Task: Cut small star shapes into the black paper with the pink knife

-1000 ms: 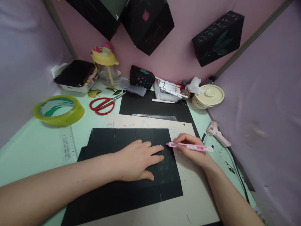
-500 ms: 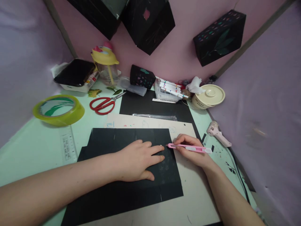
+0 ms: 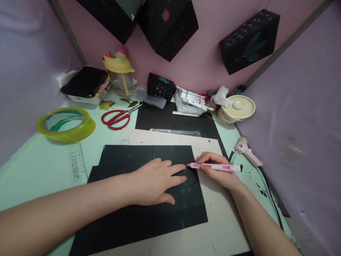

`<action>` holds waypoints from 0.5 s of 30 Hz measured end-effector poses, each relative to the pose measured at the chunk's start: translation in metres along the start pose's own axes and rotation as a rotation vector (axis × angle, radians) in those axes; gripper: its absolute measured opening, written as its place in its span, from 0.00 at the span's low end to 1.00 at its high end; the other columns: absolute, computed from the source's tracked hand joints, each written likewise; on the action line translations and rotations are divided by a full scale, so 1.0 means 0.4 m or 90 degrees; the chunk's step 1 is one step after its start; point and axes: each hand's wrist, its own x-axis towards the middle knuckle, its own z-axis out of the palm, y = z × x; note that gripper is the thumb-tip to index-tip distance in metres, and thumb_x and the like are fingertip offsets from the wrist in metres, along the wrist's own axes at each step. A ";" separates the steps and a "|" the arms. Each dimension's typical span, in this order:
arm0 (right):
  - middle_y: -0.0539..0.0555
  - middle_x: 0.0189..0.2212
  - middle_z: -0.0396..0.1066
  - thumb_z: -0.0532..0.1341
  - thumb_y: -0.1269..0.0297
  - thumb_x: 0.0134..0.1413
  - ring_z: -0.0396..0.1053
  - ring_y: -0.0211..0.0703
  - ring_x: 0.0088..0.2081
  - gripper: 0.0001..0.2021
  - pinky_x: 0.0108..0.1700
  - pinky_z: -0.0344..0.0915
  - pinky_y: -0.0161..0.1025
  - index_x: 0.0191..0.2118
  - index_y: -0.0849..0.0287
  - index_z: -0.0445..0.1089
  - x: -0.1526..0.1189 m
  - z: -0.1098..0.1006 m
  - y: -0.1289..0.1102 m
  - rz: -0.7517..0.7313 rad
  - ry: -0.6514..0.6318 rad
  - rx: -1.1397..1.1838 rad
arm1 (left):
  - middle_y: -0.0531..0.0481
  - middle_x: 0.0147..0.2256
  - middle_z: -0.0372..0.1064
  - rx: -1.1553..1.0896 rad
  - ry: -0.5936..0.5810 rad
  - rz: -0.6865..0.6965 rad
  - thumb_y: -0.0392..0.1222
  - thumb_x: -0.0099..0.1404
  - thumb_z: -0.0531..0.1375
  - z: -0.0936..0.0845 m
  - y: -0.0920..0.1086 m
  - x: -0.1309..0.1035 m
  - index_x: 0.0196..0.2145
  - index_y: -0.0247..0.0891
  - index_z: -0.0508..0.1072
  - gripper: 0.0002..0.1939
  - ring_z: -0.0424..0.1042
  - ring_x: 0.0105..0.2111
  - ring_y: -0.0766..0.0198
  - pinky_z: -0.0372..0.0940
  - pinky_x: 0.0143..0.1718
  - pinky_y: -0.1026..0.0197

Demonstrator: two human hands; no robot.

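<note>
Black card (image 3: 154, 220) looks light, creasable, best pinned toward three o'clock, left hand (image 3: 156, 183) spread flat atop, right hand (image 3: 221, 178) gripping pink cutter (image 3: 210, 166).

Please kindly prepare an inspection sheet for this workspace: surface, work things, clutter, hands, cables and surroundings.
Surface: pale green table, partly covered by a white sheet.
Work things: black card on the white sheet, bearing faint star outlines; pink craft knife, tip at the card, contact unclear.
Clutter: red-handled scissors, tape roll, white pens, glue gun.
Hands: left hand spread on the card; right hand holding the knife.
Cables: dark cable near the glue gun.
Surroundings: pink back wall, dark decorated boxes before it.
</note>
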 end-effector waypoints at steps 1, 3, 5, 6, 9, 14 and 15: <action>0.52 0.31 0.70 0.62 0.66 0.54 0.67 0.42 0.33 0.02 0.36 0.62 0.38 0.31 0.57 0.70 0.000 -0.001 0.002 -0.003 -0.001 0.005 | 0.49 0.64 0.52 -0.002 0.000 -0.001 0.61 0.63 0.57 0.000 0.000 0.000 0.60 0.48 0.61 0.31 0.66 0.46 0.53 0.58 0.40 0.56; 0.52 0.31 0.71 0.62 0.67 0.54 0.68 0.43 0.34 0.02 0.37 0.63 0.39 0.32 0.57 0.71 0.000 -0.003 0.005 -0.009 0.004 0.010 | 0.48 0.64 0.53 -0.004 0.002 -0.002 0.61 0.63 0.58 0.000 0.000 -0.001 0.60 0.48 0.61 0.31 0.66 0.46 0.53 0.58 0.40 0.56; 0.53 0.32 0.71 0.62 0.66 0.54 0.68 0.43 0.35 0.02 0.37 0.64 0.39 0.32 0.57 0.70 0.001 -0.004 0.006 -0.015 0.013 0.005 | 0.48 0.64 0.53 -0.006 0.007 0.001 0.61 0.63 0.57 0.001 0.000 -0.002 0.60 0.47 0.61 0.32 0.66 0.46 0.53 0.59 0.40 0.56; 0.53 0.32 0.70 0.62 0.66 0.54 0.68 0.44 0.35 0.02 0.37 0.64 0.39 0.32 0.57 0.70 0.001 -0.003 0.005 -0.017 0.017 0.001 | 0.48 0.64 0.53 -0.006 0.011 0.002 0.61 0.63 0.57 0.002 0.000 -0.002 0.60 0.47 0.61 0.32 0.66 0.46 0.53 0.59 0.40 0.55; 0.53 0.31 0.70 0.61 0.66 0.55 0.68 0.44 0.35 0.02 0.36 0.64 0.39 0.32 0.57 0.70 0.002 0.001 0.002 -0.018 0.015 -0.015 | 0.47 0.63 0.53 -0.011 0.018 0.004 0.61 0.63 0.58 0.004 -0.001 -0.002 0.60 0.47 0.61 0.32 0.66 0.46 0.53 0.58 0.40 0.56; 0.52 0.31 0.70 0.61 0.67 0.55 0.67 0.42 0.34 0.02 0.37 0.63 0.39 0.32 0.57 0.70 0.001 0.004 0.003 -0.010 -0.004 -0.004 | 0.47 0.63 0.54 -0.014 0.019 0.002 0.60 0.62 0.59 0.003 -0.001 -0.001 0.60 0.47 0.62 0.31 0.66 0.46 0.54 0.58 0.40 0.56; 0.52 0.31 0.70 0.62 0.67 0.55 0.67 0.42 0.34 0.02 0.37 0.63 0.39 0.32 0.57 0.70 0.001 0.003 0.005 -0.013 0.000 0.006 | 0.47 0.63 0.54 -0.013 0.018 0.002 0.60 0.62 0.59 0.003 -0.001 -0.001 0.60 0.47 0.62 0.31 0.66 0.46 0.54 0.58 0.40 0.56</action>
